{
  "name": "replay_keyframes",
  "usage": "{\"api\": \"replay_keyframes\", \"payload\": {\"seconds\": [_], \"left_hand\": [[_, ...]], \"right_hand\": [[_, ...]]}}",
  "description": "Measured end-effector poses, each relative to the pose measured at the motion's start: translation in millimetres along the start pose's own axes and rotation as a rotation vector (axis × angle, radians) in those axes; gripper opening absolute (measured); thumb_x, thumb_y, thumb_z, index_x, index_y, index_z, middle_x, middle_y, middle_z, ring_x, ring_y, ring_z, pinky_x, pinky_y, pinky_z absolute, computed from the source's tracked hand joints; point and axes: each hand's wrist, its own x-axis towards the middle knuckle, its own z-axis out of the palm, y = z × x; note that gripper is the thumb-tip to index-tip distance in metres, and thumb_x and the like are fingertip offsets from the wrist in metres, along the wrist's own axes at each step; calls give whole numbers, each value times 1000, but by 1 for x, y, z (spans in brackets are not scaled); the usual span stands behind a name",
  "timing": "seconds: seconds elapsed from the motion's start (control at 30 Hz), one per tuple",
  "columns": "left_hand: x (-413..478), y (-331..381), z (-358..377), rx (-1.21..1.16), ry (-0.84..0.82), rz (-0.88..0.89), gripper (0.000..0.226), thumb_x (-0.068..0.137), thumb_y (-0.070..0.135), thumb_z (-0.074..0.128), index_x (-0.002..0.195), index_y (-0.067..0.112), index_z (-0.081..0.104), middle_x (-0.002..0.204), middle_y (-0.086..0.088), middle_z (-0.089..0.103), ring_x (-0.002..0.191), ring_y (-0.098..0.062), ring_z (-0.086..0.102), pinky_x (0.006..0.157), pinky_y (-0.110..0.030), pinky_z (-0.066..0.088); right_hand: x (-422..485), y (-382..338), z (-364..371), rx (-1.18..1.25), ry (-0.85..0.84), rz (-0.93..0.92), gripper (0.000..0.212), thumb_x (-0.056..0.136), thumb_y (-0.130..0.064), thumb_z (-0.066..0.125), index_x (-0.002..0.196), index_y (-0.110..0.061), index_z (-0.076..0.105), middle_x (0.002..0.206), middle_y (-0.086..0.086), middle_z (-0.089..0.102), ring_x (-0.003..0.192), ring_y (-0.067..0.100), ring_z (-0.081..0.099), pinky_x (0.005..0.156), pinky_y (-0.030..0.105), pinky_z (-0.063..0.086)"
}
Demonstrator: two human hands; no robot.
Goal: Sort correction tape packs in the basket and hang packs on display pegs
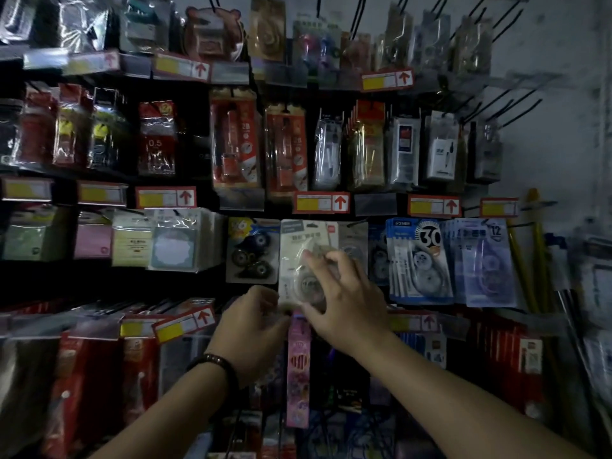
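A white correction tape pack hangs upright in the middle row of the peg wall. My right hand covers its lower front, fingers curled round the clear blister and thumb under the bottom edge. My left hand grips the pack's lower left corner from below; a dark bead bracelet sits on that wrist. More correction tape packs hang beside it: a dark three-roll pack to the left, blue packs marked 30 and pale purple packs marked 12 to the right. The basket is out of view.
Pegs full of stationery packs fill the wall, with red and yellow price tags under each row. Sticky note pads hang at the left. A pink pack hangs just below my hands. Bare black pegs stick out at the upper right.
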Motion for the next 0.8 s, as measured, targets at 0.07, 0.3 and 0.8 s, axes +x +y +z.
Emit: {"api": "replay_keyframes", "payload": {"seconds": [0.07, 0.3, 0.8], "left_hand": [[-2, -7, -7, 210, -32, 57, 37, 96, 46, 71, 126, 29, 60, 121, 9, 66, 110, -14, 67, 94, -40, 59], [-6, -21, -17, 412, -124, 84, 29, 96, 45, 67, 123, 34, 62, 124, 7, 62, 114, -18, 64, 95, -39, 58], [-17, -41, -7, 370, -188, 138, 10, 98, 41, 64, 106, 36, 65, 112, 13, 62, 102, -10, 61, 86, -28, 55]], "right_hand": [[11, 0, 4, -11, 5, 26, 90, 86, -62, 72, 162, -38, 30, 145, 1, 39, 130, 27, 49, 83, 41, 59], [25, -2, 12, -49, 20, 60, 90, 84, -53, 81, 160, -33, 36, 149, 5, 40, 131, 32, 52, 78, 47, 64], [42, -1, 13, -98, -111, 64, 80, 93, -51, 70, 160, -37, 29, 152, 6, 35, 138, 31, 39, 91, 48, 57]]}}
